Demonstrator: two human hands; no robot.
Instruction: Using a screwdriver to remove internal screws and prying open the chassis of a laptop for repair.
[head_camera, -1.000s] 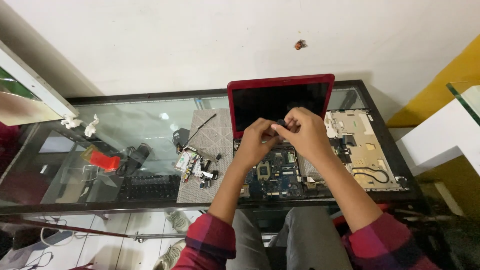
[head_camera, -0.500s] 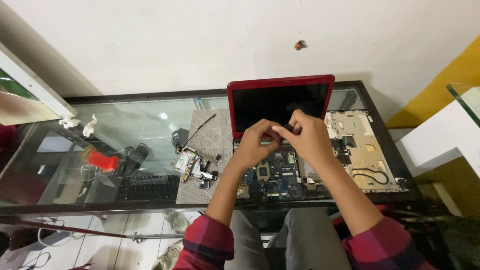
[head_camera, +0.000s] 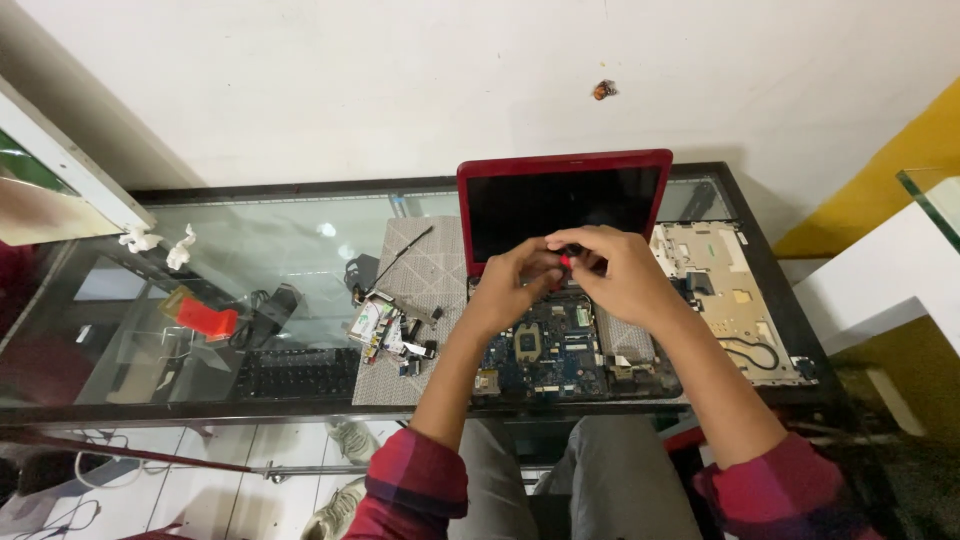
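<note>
A red laptop (head_camera: 563, 170) stands open on the glass table (head_camera: 250, 240), its dark screen upright and its base stripped down to the blue motherboard (head_camera: 545, 350). My left hand (head_camera: 515, 280) and my right hand (head_camera: 620, 270) meet just above the hinge area. Together they pinch a small tool with a red and black handle (head_camera: 566, 258); most of the tool is hidden by my fingers.
A grey work mat (head_camera: 425, 270) holds small removed parts (head_camera: 385, 330) and a thin cable. The beige laptop cover (head_camera: 725, 300) lies to the right. A black keyboard (head_camera: 295, 372) and a red object (head_camera: 205, 318) show under the glass at left.
Both hands shifted a little around the tool above the hinge; the red handle tip now shows between my fingers. Nothing else moved.
</note>
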